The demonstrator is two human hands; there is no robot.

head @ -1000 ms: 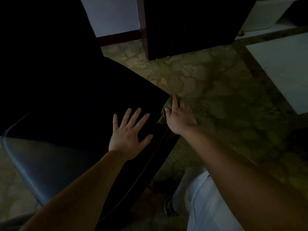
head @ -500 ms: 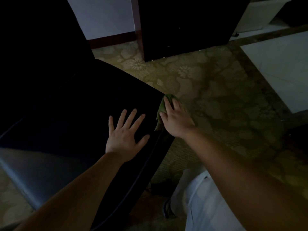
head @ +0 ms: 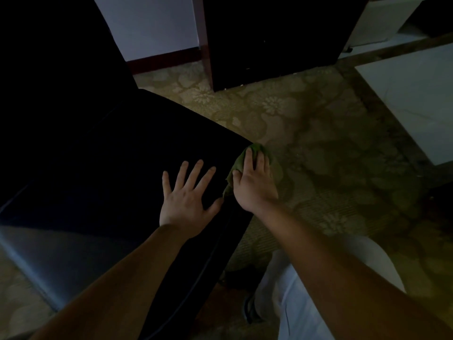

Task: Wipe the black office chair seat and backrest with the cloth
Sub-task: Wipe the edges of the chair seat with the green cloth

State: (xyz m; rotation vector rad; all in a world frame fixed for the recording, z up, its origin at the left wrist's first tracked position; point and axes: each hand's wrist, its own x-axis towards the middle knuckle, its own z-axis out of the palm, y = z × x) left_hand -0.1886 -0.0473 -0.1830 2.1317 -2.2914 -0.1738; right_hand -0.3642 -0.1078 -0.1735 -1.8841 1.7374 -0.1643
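The right hand [head: 255, 185] still presses the green cloth [head: 236, 165] under fairly straight fingers at the chair seat [head: 122, 168] corner, barely shifted. The left hand [head: 188, 197] stays splayed flat on the seat alongside.

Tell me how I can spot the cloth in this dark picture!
Find the big black chair seat on the left. At its far right corner, the right hand presses down on the cloth. It is the only green, crumpled thing, between the black seat and the pale flowered carpet.
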